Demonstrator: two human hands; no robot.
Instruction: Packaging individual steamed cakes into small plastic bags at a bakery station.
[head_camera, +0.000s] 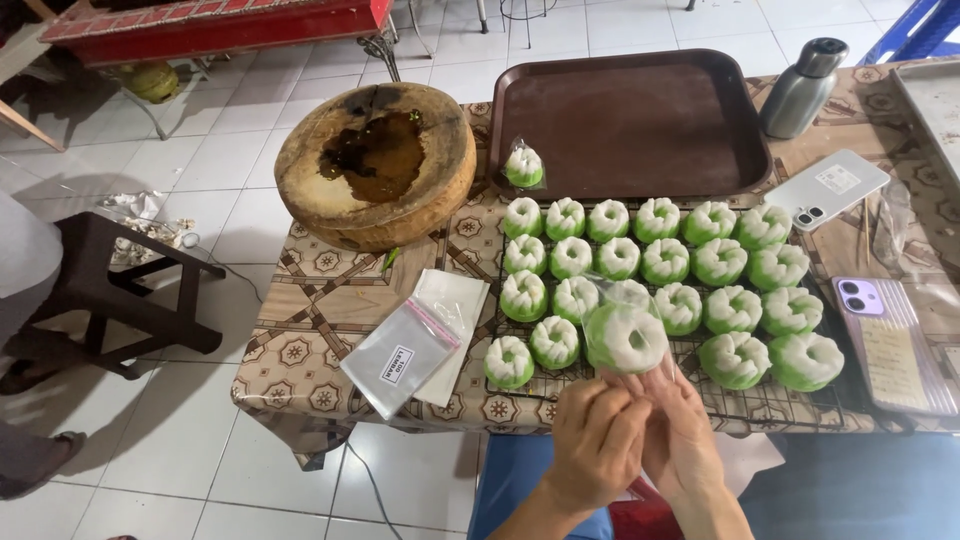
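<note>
Twenty-one green-and-white cakes (665, 261) sit unwrapped, two are bagged (523, 166), plus two phones (826, 189), one tray (632, 120), one flask (800, 88).

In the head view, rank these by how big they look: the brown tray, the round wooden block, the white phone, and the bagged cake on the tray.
1. brown tray
2. round wooden block, somewhat smaller
3. white phone
4. bagged cake

Green-white ring cake (625, 338) inside clear plastic bag (612, 292), upright, above wire rack's front edge.

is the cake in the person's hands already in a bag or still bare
In a bag: the green and white cake sits inside a clear plastic bag, held from below by the left hand and right hand.
</note>
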